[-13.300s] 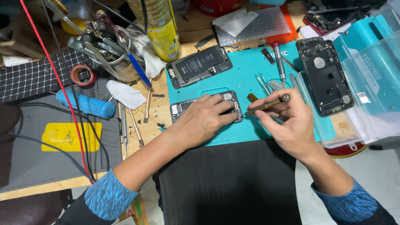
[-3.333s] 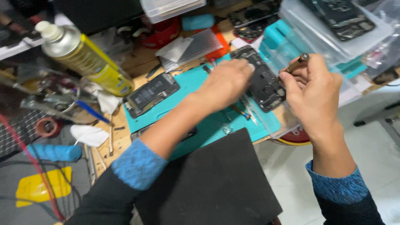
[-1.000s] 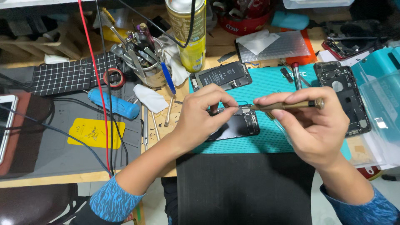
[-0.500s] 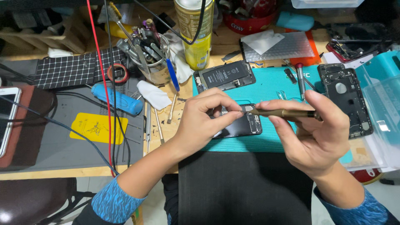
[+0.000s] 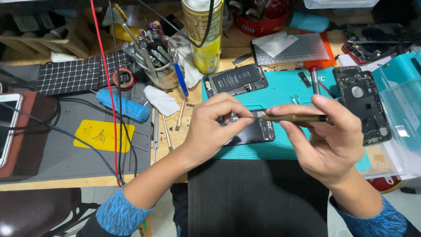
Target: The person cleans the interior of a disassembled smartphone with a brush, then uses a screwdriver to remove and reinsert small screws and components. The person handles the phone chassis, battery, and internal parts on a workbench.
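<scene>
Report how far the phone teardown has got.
Done: the battery and empty rear housing lie apart on the teal mat. In hand: left hand pinches at the screwdriver's tip; right hand holds it. Left: the opened phone stays unassembled.

Bare mat [image 5: 280, 94] between battery [image 5: 235, 79] and rear shell [image 5: 363, 107] gives passage (tweezers lie there); tool cup [image 5: 160, 72] and can [image 5: 202, 35] crowd the left.
</scene>
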